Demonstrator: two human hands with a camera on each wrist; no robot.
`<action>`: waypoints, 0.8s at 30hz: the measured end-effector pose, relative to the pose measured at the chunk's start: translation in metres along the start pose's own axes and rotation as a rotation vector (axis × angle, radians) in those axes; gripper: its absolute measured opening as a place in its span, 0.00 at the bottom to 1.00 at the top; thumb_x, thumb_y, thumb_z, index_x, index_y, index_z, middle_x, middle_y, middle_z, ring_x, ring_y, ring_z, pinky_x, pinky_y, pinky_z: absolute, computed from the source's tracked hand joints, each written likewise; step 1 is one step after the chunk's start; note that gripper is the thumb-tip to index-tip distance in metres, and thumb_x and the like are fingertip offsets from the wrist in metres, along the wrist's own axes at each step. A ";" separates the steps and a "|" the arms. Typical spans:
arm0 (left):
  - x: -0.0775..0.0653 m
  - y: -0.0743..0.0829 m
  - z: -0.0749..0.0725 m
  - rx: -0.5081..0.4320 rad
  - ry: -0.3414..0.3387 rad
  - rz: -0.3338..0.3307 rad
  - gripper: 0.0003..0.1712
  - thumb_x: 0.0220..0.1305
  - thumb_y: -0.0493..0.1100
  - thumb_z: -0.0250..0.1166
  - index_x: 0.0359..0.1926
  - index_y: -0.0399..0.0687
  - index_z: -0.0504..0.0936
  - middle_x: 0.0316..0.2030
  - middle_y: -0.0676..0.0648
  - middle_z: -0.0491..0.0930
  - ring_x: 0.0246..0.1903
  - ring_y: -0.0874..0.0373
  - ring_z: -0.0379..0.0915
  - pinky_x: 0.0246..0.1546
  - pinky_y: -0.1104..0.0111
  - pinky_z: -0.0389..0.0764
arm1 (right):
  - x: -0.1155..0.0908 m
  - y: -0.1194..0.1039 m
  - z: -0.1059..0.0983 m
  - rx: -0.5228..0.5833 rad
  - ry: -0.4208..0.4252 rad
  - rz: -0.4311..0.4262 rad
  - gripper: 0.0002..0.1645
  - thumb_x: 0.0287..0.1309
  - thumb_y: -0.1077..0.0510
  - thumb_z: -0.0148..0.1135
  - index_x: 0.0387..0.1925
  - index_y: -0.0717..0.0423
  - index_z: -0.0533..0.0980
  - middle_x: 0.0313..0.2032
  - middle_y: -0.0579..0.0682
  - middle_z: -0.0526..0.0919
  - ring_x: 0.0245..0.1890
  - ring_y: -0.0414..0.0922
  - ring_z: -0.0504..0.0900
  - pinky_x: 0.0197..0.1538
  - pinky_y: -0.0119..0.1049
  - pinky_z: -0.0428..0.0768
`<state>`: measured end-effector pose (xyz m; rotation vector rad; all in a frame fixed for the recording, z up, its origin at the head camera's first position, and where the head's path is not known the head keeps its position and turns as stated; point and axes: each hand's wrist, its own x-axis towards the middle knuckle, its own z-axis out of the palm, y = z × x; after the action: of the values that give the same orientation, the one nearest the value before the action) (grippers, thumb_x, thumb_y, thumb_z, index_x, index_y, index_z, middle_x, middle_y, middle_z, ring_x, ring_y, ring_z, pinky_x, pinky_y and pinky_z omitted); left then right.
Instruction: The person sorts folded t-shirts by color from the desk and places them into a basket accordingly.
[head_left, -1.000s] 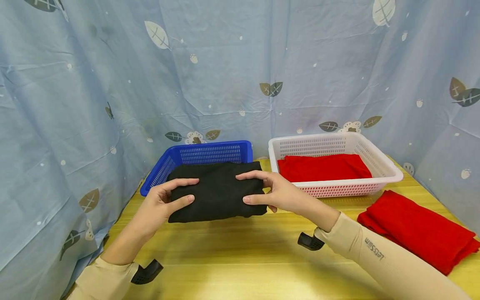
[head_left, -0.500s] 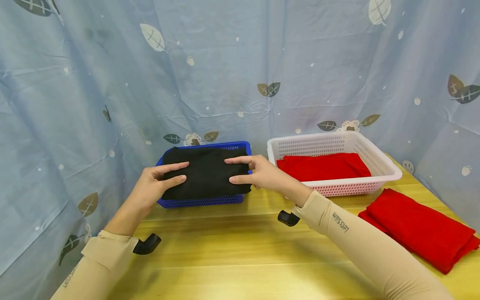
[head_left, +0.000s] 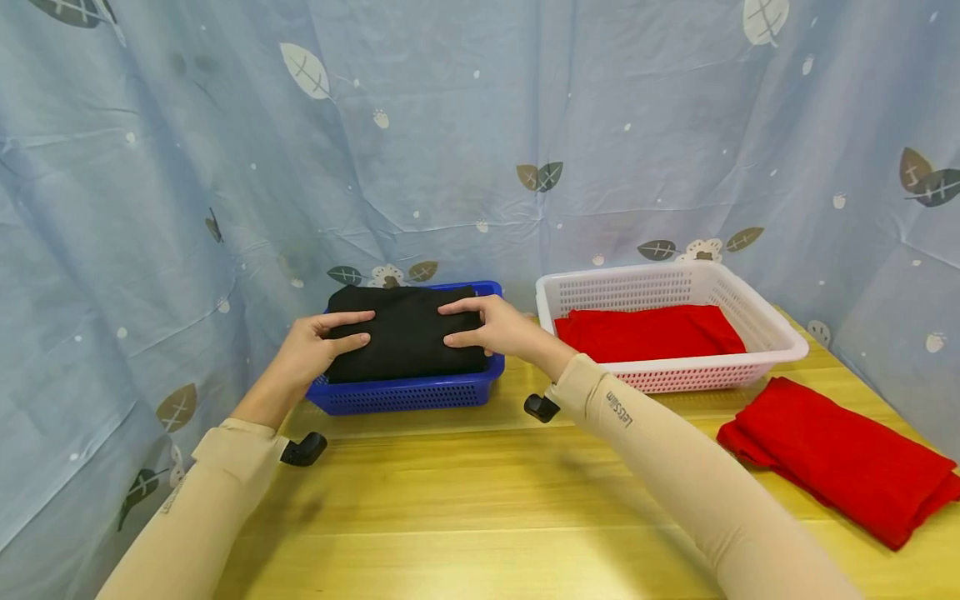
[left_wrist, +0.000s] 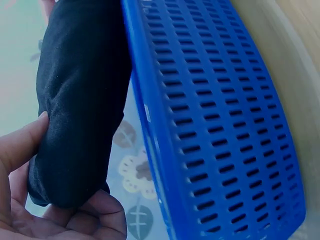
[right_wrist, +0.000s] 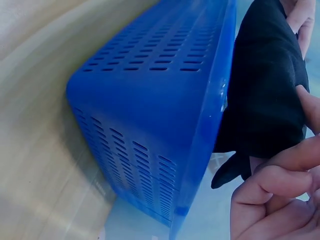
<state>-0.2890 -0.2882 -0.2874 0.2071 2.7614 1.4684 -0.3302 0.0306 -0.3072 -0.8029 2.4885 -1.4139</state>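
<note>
A folded black cloth (head_left: pixel 408 337) is held level over the blue basket (head_left: pixel 408 395), covering most of its opening. My left hand (head_left: pixel 318 343) grips the cloth's left end, thumb and a finger on top; in the left wrist view the other fingers of the left hand (left_wrist: pixel 75 215) curl beneath it. At the cloth's right end my right hand (head_left: pixel 498 329) pinches it the same way. The right wrist view shows the cloth (right_wrist: pixel 267 85) just above the basket's rim (right_wrist: pixel 212 110), a small flap hanging down, with curled fingers (right_wrist: pixel 280 182) underneath.
To the right stands a white basket (head_left: pixel 780 348) with folded red cloth (head_left: pixel 652 333) inside. Another folded red cloth (head_left: pixel 840 454) lies on the wooden table (head_left: pixel 450 517) at the right. A blue patterned curtain (head_left: pixel 450 150) hangs behind and along both sides.
Both hands have carried the black cloth away from me and slightly left, from in front of the blue basket to over its opening. The red cloths and white basket have stayed put.
</note>
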 end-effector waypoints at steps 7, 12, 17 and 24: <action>0.011 -0.013 -0.002 0.036 -0.011 -0.028 0.30 0.75 0.47 0.70 0.75 0.53 0.78 0.84 0.41 0.58 0.85 0.36 0.42 0.80 0.34 0.56 | 0.014 -0.002 0.010 -0.073 -0.008 0.047 0.32 0.68 0.49 0.75 0.72 0.39 0.78 0.76 0.51 0.71 0.18 0.46 0.73 0.33 0.36 0.80; 0.016 -0.024 -0.001 0.091 -0.037 -0.052 0.29 0.77 0.47 0.68 0.75 0.53 0.77 0.84 0.38 0.56 0.84 0.32 0.46 0.78 0.34 0.60 | 0.020 -0.006 0.019 -0.127 -0.030 0.110 0.33 0.69 0.50 0.75 0.73 0.39 0.77 0.78 0.53 0.69 0.20 0.44 0.76 0.38 0.35 0.81; 0.019 -0.033 0.001 0.136 -0.066 -0.056 0.29 0.78 0.46 0.67 0.76 0.52 0.77 0.84 0.36 0.56 0.83 0.31 0.46 0.77 0.32 0.61 | 0.023 -0.007 0.027 -0.186 -0.042 0.144 0.33 0.69 0.50 0.74 0.73 0.41 0.77 0.78 0.55 0.69 0.20 0.42 0.78 0.42 0.36 0.82; 0.022 -0.040 0.004 0.179 -0.098 -0.066 0.28 0.77 0.44 0.67 0.75 0.53 0.77 0.84 0.36 0.54 0.84 0.30 0.42 0.77 0.31 0.59 | 0.025 -0.008 0.033 -0.253 -0.041 0.144 0.34 0.69 0.50 0.74 0.74 0.42 0.76 0.78 0.57 0.70 0.21 0.42 0.82 0.48 0.39 0.85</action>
<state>-0.3152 -0.3041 -0.3211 0.1813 2.7907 1.1648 -0.3355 -0.0102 -0.3153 -0.6700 2.6667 -1.0400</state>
